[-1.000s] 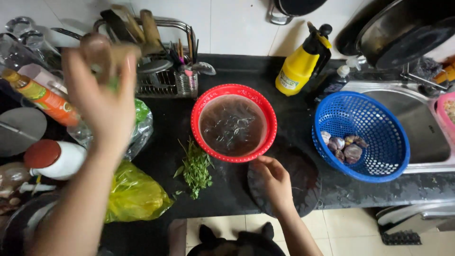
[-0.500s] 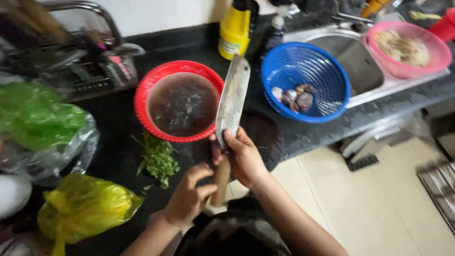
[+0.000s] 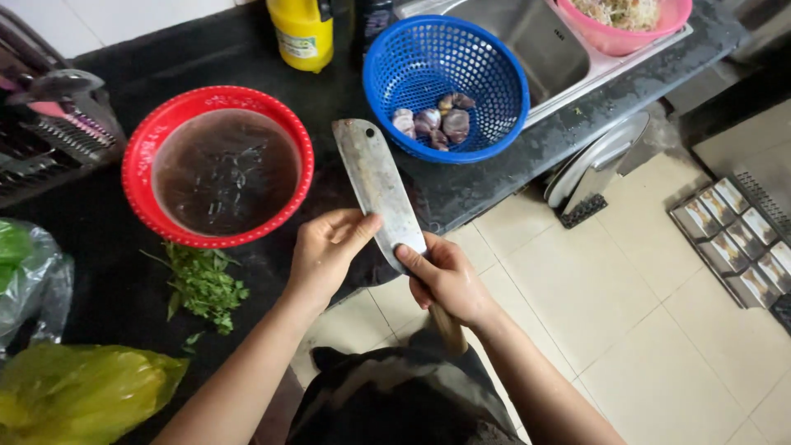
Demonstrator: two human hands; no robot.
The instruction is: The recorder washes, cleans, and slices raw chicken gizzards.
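Observation:
A steel cleaver [image 3: 375, 177] with a wooden handle is held flat over the front edge of the black counter [image 3: 107, 272], blade tip pointing away from me. My right hand [image 3: 449, 284] grips it where blade meets handle. My left hand [image 3: 329, 247] rests on the blade's left edge, thumb lying on the metal. Just beyond the tip stand a red colander bowl [image 3: 148, 132] of dark water and a blue basket [image 3: 486, 124] holding several purplish shallots [image 3: 432, 122].
Green herbs [image 3: 202, 284] lie on the counter by my left forearm. A yellow bag [image 3: 74, 391] and a clear bag of greens [image 3: 16, 264] sit left. A dish rack [image 3: 49, 124], yellow bottle [image 3: 301, 33], sink [image 3: 527, 33] and pink basin [image 3: 626, 21] lie behind. A tray [image 3: 741, 239] rests on the tiled floor.
My left hand came down from near the dish rack and the cleaver appeared in both hands. The blade has tilted from upright to flat, with my right hand now on the handle.

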